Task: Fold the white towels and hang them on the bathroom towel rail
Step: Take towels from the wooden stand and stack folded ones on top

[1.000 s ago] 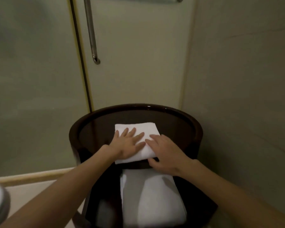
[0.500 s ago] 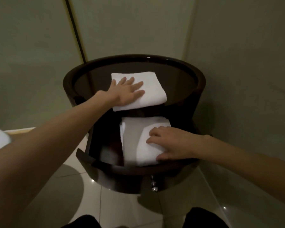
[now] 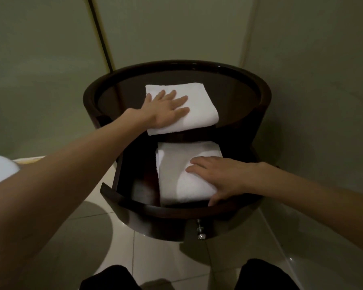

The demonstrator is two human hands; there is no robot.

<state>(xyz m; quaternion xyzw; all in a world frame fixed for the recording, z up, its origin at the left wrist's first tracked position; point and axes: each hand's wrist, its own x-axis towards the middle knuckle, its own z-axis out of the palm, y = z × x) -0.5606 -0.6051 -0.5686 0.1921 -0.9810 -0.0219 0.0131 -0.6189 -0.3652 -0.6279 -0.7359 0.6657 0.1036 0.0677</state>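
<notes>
Left fingers (image 3: 179,100) flat, unclenched, on tabletop towel (image 3: 201,110); right fingers (image 3: 199,161) flat on drawer towel (image 3: 176,182)

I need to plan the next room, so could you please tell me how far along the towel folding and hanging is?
Done: one folded towel lies on the round stand, under the flat left hand. In hand: the right hand rests on the towel stack in the open drawer. Left: nothing is hung yet; no rail is in view.

A round dark wooden stand (image 3: 264,97) with an open drawer (image 3: 147,208) stands on pale glossy floor tiles (image 3: 155,258) against dim greenish walls (image 3: 312,59).
</notes>
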